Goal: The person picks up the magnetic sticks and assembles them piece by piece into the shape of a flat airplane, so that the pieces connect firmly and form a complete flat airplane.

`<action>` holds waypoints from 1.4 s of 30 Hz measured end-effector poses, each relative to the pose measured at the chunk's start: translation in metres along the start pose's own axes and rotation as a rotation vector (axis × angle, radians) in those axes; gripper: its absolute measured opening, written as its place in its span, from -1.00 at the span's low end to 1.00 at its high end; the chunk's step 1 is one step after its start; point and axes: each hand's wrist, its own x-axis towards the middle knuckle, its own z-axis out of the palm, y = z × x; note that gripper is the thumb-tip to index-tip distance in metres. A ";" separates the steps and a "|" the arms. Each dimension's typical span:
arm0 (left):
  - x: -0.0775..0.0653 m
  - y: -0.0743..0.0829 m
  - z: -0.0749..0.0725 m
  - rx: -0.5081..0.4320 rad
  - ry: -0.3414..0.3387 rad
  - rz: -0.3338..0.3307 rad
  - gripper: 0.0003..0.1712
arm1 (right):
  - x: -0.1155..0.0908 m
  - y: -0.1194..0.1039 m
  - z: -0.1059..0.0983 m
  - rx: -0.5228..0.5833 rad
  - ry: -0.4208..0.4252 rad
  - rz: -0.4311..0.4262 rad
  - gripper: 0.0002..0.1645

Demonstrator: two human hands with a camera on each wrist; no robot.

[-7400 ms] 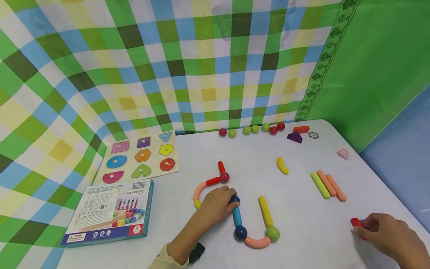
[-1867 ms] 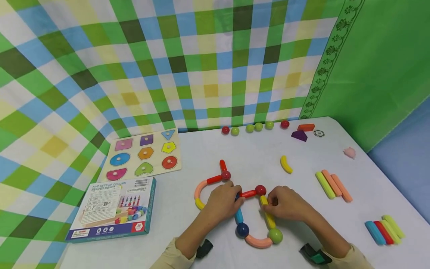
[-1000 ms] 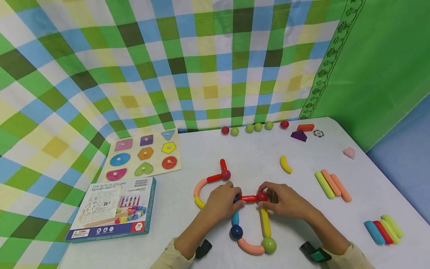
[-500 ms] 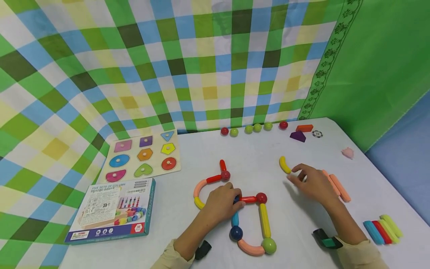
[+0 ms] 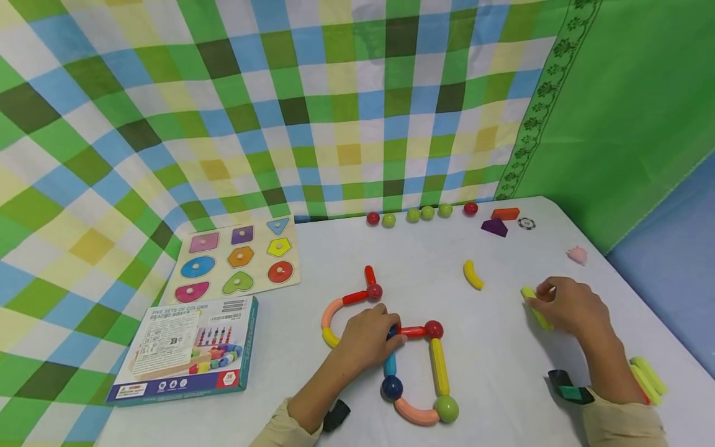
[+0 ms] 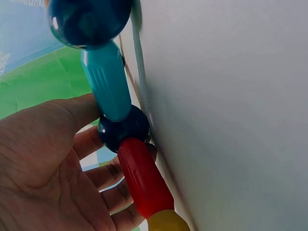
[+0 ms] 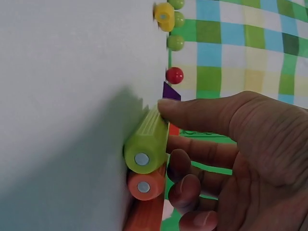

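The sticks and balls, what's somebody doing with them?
A person is working on a loop of sticks and balls on a white table. Their left hand holds a dark blue ball at one corner of it. Their right hand is away to the side, pinching a lime green stick next to orange sticks. Loose red and green balls sit along the far edge.

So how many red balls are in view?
4: the back row's left-end ball, its right-end ball, the upper ball between two red rods, and the corner ball by the straight yellow rod. The left hand might hide another.
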 end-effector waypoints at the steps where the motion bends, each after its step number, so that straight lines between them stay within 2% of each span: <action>1: 0.000 0.000 0.000 0.000 0.000 -0.001 -0.62 | 0.000 0.000 0.000 0.002 -0.006 0.001 -0.43; 10: -0.001 -0.001 0.001 0.010 0.008 0.003 -0.61 | -0.001 -0.002 0.000 -0.004 -0.023 0.044 -0.48; 16: 0.000 -0.001 0.001 0.008 0.004 0.007 -0.62 | 0.000 -0.006 0.001 -0.004 -0.012 0.025 -0.51; 25: 0.001 -0.003 0.001 0.005 -0.002 0.011 -0.62 | 0.002 -0.011 0.005 -0.046 -0.088 0.032 -0.32; 33: 0.001 -0.002 0.000 -0.019 -0.014 0.023 -0.63 | 0.003 -0.016 0.006 -0.049 -0.046 0.021 -0.37; 38: 0.002 -0.009 -0.007 -0.062 -0.025 -0.015 -0.59 | 0.004 -0.016 0.009 -0.050 -0.054 0.025 -0.39; 42: 0.006 -0.023 -0.019 -0.091 0.031 -0.066 -0.57 | 0.004 -0.016 0.012 -0.053 -0.057 0.017 -0.40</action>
